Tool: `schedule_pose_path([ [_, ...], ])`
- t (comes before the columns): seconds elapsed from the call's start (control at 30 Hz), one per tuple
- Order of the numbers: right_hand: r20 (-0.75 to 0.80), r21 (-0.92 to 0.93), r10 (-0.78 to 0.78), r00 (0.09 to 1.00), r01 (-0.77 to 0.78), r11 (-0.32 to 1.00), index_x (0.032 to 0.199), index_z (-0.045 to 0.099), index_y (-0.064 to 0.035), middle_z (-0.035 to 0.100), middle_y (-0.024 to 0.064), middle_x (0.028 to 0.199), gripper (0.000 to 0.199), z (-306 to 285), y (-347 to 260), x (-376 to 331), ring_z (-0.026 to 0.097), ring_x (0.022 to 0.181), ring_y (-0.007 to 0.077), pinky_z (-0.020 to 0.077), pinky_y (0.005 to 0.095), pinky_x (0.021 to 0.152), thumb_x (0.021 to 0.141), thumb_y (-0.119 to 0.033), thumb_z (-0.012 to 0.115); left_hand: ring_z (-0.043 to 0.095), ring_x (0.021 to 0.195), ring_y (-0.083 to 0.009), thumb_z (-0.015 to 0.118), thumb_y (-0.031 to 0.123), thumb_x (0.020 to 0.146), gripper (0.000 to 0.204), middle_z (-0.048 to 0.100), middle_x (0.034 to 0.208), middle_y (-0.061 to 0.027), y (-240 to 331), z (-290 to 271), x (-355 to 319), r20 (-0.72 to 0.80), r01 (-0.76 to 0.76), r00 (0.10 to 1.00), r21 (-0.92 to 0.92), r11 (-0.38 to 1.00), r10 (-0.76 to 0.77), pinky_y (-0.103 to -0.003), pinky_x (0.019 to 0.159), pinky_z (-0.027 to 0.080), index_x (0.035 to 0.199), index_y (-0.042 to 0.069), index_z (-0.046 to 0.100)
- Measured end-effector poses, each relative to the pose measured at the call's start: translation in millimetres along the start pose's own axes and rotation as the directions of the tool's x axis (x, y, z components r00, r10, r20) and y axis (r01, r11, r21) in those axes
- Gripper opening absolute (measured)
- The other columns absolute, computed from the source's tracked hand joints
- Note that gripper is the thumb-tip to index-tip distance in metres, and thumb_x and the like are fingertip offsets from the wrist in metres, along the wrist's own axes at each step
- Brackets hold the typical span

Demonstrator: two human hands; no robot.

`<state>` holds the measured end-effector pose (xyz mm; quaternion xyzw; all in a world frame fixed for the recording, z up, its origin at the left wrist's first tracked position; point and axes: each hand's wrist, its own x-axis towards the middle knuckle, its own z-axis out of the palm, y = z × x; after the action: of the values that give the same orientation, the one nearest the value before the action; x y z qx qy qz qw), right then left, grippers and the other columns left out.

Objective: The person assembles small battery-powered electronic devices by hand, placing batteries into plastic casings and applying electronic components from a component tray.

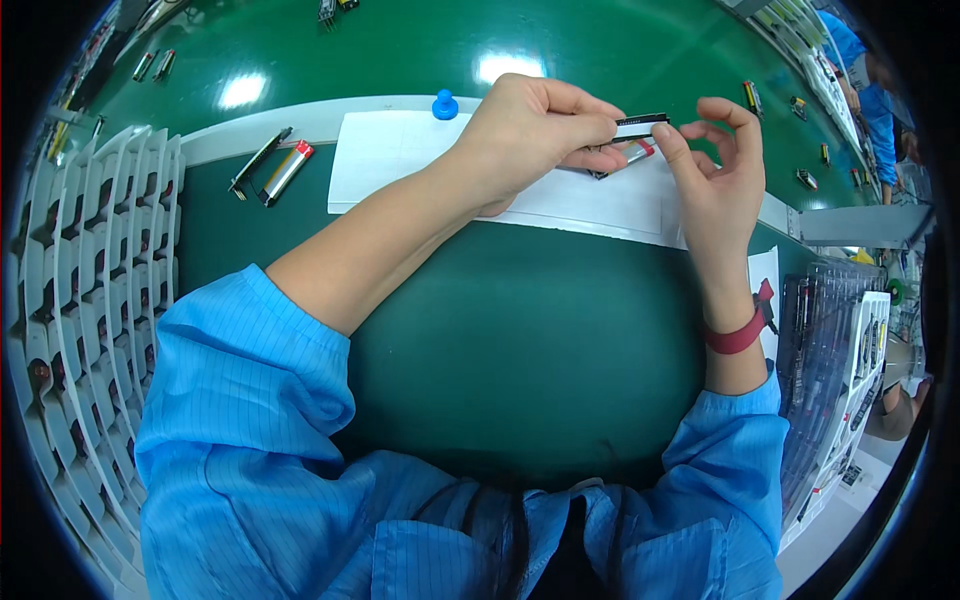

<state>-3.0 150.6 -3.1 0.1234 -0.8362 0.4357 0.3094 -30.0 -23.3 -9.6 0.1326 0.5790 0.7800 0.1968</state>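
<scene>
Between its thumb and fingers, my left hand (535, 120) pinches a slim black-and-white strip-shaped part (640, 128), held above a white paper sheet (390, 165). My right hand (722, 190) is at the part's right end, its thumb tip close against it and its other fingers spread apart; whether the thumb touches is hard to tell. Just beneath the part shows a silver cylinder with a red end (637, 153), partly hidden by my left fingers. On the green mat to the left lie a thin black board (258, 160) and another silver cylinder with a red end (288, 173).
A blue knob-shaped piece (445, 104) stands at the sheet's far edge. White compartment trays (90, 300) line the left side, and stacked trays (840, 370) stand at the right. Small parts (155, 65) dot the green surface beyond. A person in blue (878, 110) is at the far right.
</scene>
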Motion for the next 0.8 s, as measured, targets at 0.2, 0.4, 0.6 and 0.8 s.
schedule_pose_path([
  [0.2,0.555,0.472,0.244,0.796,-0.542,0.695,0.1,0.053,0.0021,0.061,0.0077,0.081,0.027,-35.9,-3.0,19.7,0.06,0.071,0.0108,0.0491,0.021,0.066,0.076,0.001,0.064,0.065,0.079,-0.0216,0.055,0.014,0.085,0.031,0.062,0.092,-0.0203,20.4,-14.6,1.4,0.365,0.228,0.915,-0.113,0.967,-0.173,-0.026,0.066,0.056,0.103,-0.011,0.055],
  [0.4,0.48,0.393,0.185,0.857,-0.399,0.828,0.095,0.052,0.0024,0.06,0.0071,0.081,0.023,-32.6,-23.2,17.5,0.06,0.074,0.0111,0.0498,0.021,0.069,0.074,0.003,0.063,0.065,0.079,-0.0207,0.054,0.012,0.085,0.032,0.063,0.091,-0.0177,20.7,-11.7,-3.4,0.488,0.298,0.835,-0.014,0.954,-0.254,-0.025,0.06,0.056,0.108,-0.009,0.054],
  [0.6,0.147,0.214,-0.026,0.989,-0.007,0.977,0.093,0.051,0.0023,0.058,0.0075,0.084,0.019,-12.6,-5.2,5.8,0.057,0.079,0.0118,0.0489,0.024,0.072,0.077,0.005,0.06,0.061,0.077,-0.0143,0.059,0.015,0.084,0.028,0.063,0.086,-0.0091,1.0,21.8,-11.5,0.136,0.016,0.99,0.043,0.999,-0.022,-0.028,0.067,0.054,0.107,-0.001,0.06],
  [0.8,0.266,0.363,-0.003,0.964,-0.097,0.927,0.1,0.046,0.0018,0.055,0.0078,0.086,0.025,-20.4,-6.8,9.4,0.055,0.08,0.0122,0.0463,0.0246,0.073,0.079,0.005,0.057,0.062,0.078,-0.0169,0.059,0.017,0.084,0.028,0.062,0.087,-0.0095,11.2,14.6,-9.9,0.247,0.143,0.958,0.03,0.989,-0.146,-0.028,0.067,0.054,0.106,-0.001,0.059],
])
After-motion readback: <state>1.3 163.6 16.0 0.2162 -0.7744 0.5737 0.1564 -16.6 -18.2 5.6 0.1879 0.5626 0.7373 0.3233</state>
